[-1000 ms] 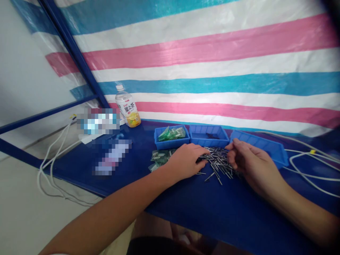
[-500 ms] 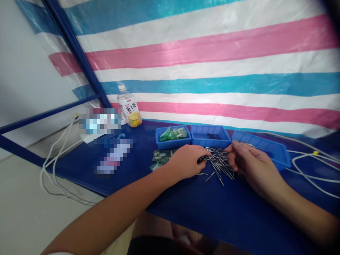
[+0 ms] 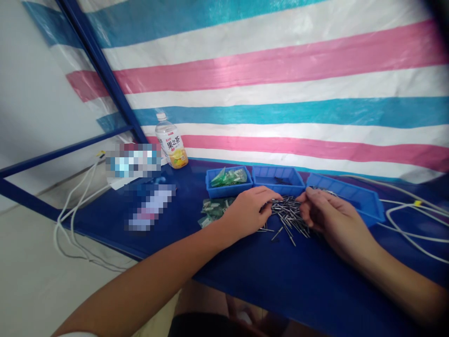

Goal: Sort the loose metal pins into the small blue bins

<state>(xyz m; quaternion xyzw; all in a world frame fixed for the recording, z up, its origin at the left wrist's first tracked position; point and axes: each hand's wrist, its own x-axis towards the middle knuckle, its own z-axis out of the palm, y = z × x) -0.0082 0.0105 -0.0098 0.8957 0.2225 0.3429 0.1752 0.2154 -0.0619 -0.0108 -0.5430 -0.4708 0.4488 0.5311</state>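
A heap of thin metal pins (image 3: 289, 216) lies on the blue table (image 3: 266, 271) between my two hands. My left hand (image 3: 249, 210) rests at the heap's left edge, fingers curled and pinched at the pins. My right hand (image 3: 328, 216) sits at the heap's right edge, fingers bent together over the pins. What each pinch holds is too small to make out. Behind the heap stand three blue trays: the left tray (image 3: 228, 189) holds green packets, the middle tray (image 3: 277, 174) holds a few dark bits, and the right tray (image 3: 354, 196) sits beside my right hand.
Loose green packets (image 3: 213, 208) lie left of my left hand. A tea bottle (image 3: 171, 141) stands at the back left. White cables (image 3: 410, 220) run along the right, more white cables (image 3: 77, 206) hang off the left. A striped tarp (image 3: 280, 84) backs the table.
My left hand's fingers have lifted a little and drawn toward the heap's left edge. My right hand has shifted only slightly. The view has barely moved.
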